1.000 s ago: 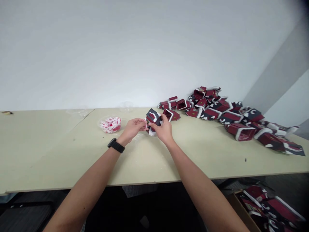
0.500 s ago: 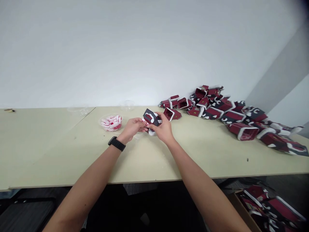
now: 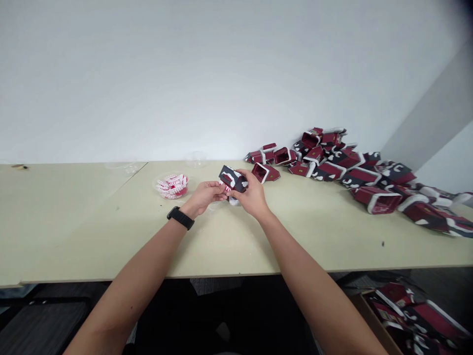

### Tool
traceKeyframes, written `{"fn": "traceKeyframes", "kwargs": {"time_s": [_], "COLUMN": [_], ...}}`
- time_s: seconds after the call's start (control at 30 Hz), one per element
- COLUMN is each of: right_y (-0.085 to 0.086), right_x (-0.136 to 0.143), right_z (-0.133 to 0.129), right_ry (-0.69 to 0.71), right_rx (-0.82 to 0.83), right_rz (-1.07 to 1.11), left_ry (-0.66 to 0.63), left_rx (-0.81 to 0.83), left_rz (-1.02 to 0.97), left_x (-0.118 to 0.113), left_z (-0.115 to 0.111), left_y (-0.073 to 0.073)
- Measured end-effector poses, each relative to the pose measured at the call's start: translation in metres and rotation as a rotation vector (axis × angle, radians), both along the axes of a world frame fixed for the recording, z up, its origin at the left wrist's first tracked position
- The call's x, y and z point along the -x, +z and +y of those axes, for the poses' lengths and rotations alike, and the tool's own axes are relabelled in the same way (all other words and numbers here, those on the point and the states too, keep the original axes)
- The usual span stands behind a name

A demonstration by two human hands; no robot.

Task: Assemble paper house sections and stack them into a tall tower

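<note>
My right hand (image 3: 254,195) is closed around a small model house (image 3: 232,178) with a black roof, dark red walls and white snow-like trim. The house is tilted above the table, its lower part partly hidden by my fingers. My left hand (image 3: 204,198), with a black watch on its wrist, pinches a small red-and-white striped piece (image 3: 226,186) against the near left side of the house. Whether the piece is stuck to the house I cannot tell. Left of my hands stands a clear plastic bowl (image 3: 158,190) of similar striped pieces (image 3: 173,184).
Many similar houses (image 3: 347,159) lie heaped along the right of the table (image 3: 229,251), against the wall. Clear plastic dishes (image 3: 195,159) sit at the back. Below the table's front edge at right, a cardboard box (image 3: 377,323) holds more houses. A small dark bit (image 3: 383,243) lies at right.
Both hands keep their hold on the house and the striped piece, with the fingers shifting only slightly. The whole view has moved a little.
</note>
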State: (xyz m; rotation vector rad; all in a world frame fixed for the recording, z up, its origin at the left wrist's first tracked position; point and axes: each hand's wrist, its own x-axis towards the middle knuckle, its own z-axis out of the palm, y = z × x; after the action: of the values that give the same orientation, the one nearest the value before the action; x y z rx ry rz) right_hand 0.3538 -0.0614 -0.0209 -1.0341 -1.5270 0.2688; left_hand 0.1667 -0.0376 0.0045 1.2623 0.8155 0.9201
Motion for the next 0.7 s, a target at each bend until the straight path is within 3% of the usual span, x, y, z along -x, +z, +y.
{"fn": "traceKeyframes", "kwargs": {"time_s": [0.23, 0.33, 0.4, 0.5, 0.53, 0.63, 0.7], "right_y": [0.002, 0.002, 0.003, 0.009, 0.012, 0.021, 0.023], "right_x": [0.000, -0.001, -0.002, -0.001, 0.000, 0.003, 0.004], "right_z": [-0.002, -0.001, -0.002, -0.007, -0.009, -0.019, -0.022], "right_ry": [0.019, 0.043, 0.086, 0.196, 0.244, 0.373, 0.412], "right_rx": [0.005, 0.047, 0.096, 0.187, 0.215, 0.274, 0.282], "right_rz": [0.011, 0.064, 0.127, 0.238, 0.261, 0.273, 0.257], "left_ry": [0.030, 0.109, 0.253, 0.400, 0.353, 0.049, -0.057], "left_rx": [0.001, -0.217, -0.437, -0.654, -0.651, -0.472, -0.374], "left_rz": [0.040, 0.247, 0.378, 0.364, 0.310, 0.172, 0.143], "left_x": [-0.002, -0.002, -0.002, 0.001, 0.002, 0.006, 0.007], "left_z": [-0.004, -0.003, -0.002, 0.000, 0.000, -0.001, -0.001], "left_y": [0.003, 0.002, 0.003, 0.007, 0.009, 0.012, 0.012]}}
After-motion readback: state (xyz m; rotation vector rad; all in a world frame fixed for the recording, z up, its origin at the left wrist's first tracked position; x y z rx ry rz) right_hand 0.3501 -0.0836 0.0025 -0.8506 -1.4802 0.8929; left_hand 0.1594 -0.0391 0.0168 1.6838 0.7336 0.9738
